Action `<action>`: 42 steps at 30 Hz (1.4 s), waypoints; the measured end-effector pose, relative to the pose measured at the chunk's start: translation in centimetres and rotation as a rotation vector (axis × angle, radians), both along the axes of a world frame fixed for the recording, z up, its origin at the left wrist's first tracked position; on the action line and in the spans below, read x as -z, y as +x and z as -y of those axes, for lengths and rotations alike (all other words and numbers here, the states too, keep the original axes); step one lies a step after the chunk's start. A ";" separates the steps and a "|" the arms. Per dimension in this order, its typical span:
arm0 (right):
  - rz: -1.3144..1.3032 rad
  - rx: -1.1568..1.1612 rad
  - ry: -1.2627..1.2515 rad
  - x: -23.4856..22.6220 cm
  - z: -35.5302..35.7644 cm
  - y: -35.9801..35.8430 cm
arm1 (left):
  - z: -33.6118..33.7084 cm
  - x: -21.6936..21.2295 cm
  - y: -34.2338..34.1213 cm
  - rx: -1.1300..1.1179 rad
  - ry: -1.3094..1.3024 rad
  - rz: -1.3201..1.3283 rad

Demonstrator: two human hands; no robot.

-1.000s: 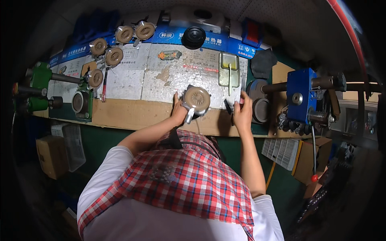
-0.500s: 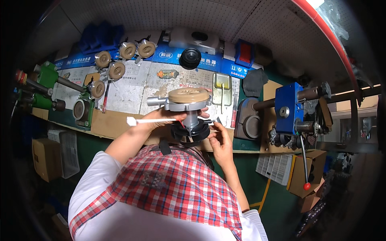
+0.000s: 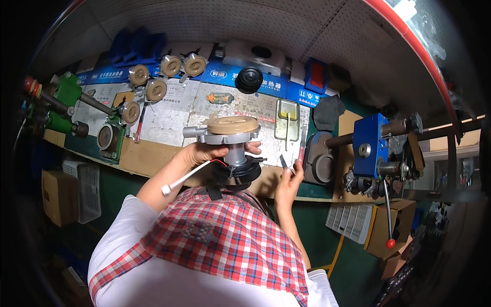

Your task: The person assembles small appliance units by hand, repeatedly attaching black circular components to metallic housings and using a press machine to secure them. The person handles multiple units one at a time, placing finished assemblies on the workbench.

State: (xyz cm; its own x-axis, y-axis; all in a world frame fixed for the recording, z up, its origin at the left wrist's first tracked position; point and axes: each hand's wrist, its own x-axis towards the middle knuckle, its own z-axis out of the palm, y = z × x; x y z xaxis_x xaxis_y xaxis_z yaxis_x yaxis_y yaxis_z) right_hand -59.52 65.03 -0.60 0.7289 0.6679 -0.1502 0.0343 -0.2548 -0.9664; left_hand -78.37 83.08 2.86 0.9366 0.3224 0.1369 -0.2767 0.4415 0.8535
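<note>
My left hand [image 3: 207, 152] is closed around the underside of a blower assembly [image 3: 236, 153]. The assembly has a tan finned wheel [image 3: 232, 124] on top, a grey metal housing with a side spout [image 3: 191, 132], and a black round base [image 3: 238, 173]. From it a white sleeved cable [image 3: 189, 176] with a white connector [image 3: 165, 190] hangs to the left. To the right, apart from the assembly, my right hand [image 3: 288, 189] is closed, with a small dark strip [image 3: 283, 161] sticking up from its fingertips. The strip's exact kind cannot be made out.
A shallow tray with yellowish contents [image 3: 287, 120] lies beyond my right hand. On the right stands a blue lever press [image 3: 369, 143], on the left a green clamp fixture [image 3: 110, 140]. Several tan wheels [image 3: 156, 90] and a black round part [image 3: 250, 79] sit farther back.
My right hand has moved away from the black base, to the right, with the dark strip. The white cable has swung down from level to slanting. The assembly has shifted slightly left in view.
</note>
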 end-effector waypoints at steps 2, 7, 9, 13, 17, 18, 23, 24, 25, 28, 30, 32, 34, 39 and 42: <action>0.196 -0.034 0.029 1.6 1.2 1.2 | -0.1 0.1 -0.1 0.029 -0.047 0.010; 0.141 -0.126 0.066 1.0 1.4 0.9 | 0.1 -0.8 -0.4 -0.018 -0.020 0.011; 0.168 -0.148 0.064 1.0 1.3 0.7 | 0.0 -0.7 -0.5 -0.016 -0.011 0.016; 0.190 -0.195 0.088 0.9 1.0 0.0 | -0.4 0.5 -0.6 0.005 0.018 0.040; 0.281 -0.259 0.096 1.8 1.0 0.2 | -0.6 0.1 -0.6 0.008 -0.001 0.022; 0.322 -0.276 0.092 1.8 0.9 0.2 | -0.7 0.3 -0.7 0.012 0.003 0.026; 0.314 -0.369 0.136 -0.7 0.3 -0.7 | -0.5 0.3 -1.1 -0.012 0.006 0.005; 0.307 -0.392 0.133 -1.1 0.3 -0.9 | -0.4 0.2 -1.2 -0.018 0.009 0.004; 0.323 -0.421 0.158 -1.2 0.2 -0.9 | -0.4 0.2 -1.3 -0.024 0.013 0.004; 0.404 -0.502 0.196 -2.0 0.0 -1.3 | -0.4 0.2 -1.2 -0.016 0.019 -0.001; 0.432 -0.593 0.215 -2.7 0.1 -1.4 | -0.5 0.4 -1.1 -0.003 -0.037 0.016; 0.519 -0.610 0.277 -3.0 0.1 -1.8 | -0.1 0.6 0.0 0.049 -0.150 0.058; 0.412 -0.625 0.204 -2.3 0.5 -2.0 | 1.4 1.1 0.8 -0.034 -0.179 -0.158; 0.237 -0.518 0.209 -4.4 1.6 0.8 | 6.2 3.9 4.8 -0.019 -0.623 -0.228; 0.183 -0.287 0.160 -3.3 4.3 3.7 | 9.3 3.3 9.0 0.165 -0.793 -0.400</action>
State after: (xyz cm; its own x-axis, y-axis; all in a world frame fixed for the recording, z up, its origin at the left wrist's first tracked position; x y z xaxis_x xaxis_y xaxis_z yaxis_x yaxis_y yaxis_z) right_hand -55.77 60.77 2.70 0.5139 0.8534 0.0879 0.2578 -0.0559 -0.9646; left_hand -69.38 73.81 -0.48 0.9093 0.0410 -0.4140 0.0941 0.9491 0.3006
